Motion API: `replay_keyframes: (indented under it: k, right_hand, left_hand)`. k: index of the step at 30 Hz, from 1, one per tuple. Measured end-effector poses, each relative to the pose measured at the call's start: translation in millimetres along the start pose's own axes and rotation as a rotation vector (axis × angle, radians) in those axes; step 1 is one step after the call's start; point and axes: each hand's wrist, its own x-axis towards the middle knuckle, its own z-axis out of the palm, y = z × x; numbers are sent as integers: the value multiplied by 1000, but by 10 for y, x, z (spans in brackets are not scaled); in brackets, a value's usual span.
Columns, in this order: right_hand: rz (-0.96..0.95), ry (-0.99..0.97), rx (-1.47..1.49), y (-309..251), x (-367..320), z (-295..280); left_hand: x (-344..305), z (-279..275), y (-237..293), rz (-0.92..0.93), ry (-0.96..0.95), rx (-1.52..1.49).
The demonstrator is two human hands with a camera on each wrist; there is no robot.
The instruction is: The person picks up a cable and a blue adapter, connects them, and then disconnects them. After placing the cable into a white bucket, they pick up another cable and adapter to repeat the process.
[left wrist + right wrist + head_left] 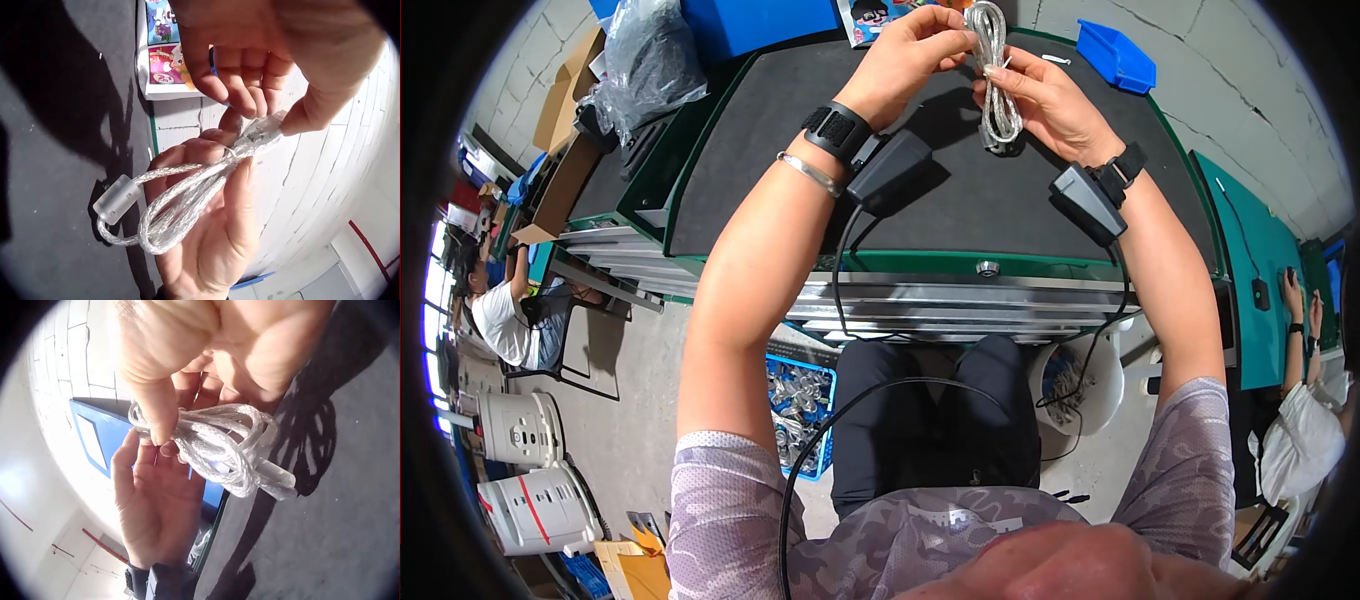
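A coiled silvery braided cable (pixel 998 95) is held up above the dark mat at the far side of the table. My right hand (pixel 1055 105) grips the coil around its middle between thumb and fingers. At the coil's upper end, my left hand (pixel 910 65) pinches a clear plug (pixel 265 130) with its thumb and fingers. A clear cylindrical bead (pixel 117 200) sits on the cable at the lower end of the loops. In the right wrist view the loops (pixel 219 447) spread out below the right thumb.
A blue tray (pixel 1116 57) lies at the back right, near a small white item (pixel 1056 60). Plastic bags (pixel 650 70) and a cardboard box (pixel 560 150) are at the left. A blue crate (pixel 830 420) and a white bucket (pixel 1100 385) stand below the table.
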Motion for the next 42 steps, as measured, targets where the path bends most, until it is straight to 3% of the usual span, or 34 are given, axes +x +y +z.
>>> replay_keyframes:
  k: [7,12,26,35,37,42]
  right_hand:
    - [-15,-3,12,-18,14,-62]
    - [-50,-51,-30,-101,-31,17]
    - [-99,20,-136,-51,-17,8]
    - [-231,159,-676,8,5,-59]
    - [-520,160,-987,15,30,-78]
    - [-443,330,-1050,-43,-14,-47]
  left_hand:
    - [-15,-15,2,-32,70,56]
    - [8,-76,-6,-39,38,-137]
    - [-2,-37,-18,-96,109,-43]
    - [36,-62,67,-20,170,-142]
    - [78,-53,60,6,215,-211]
    - [47,-13,152,-12,284,-164]
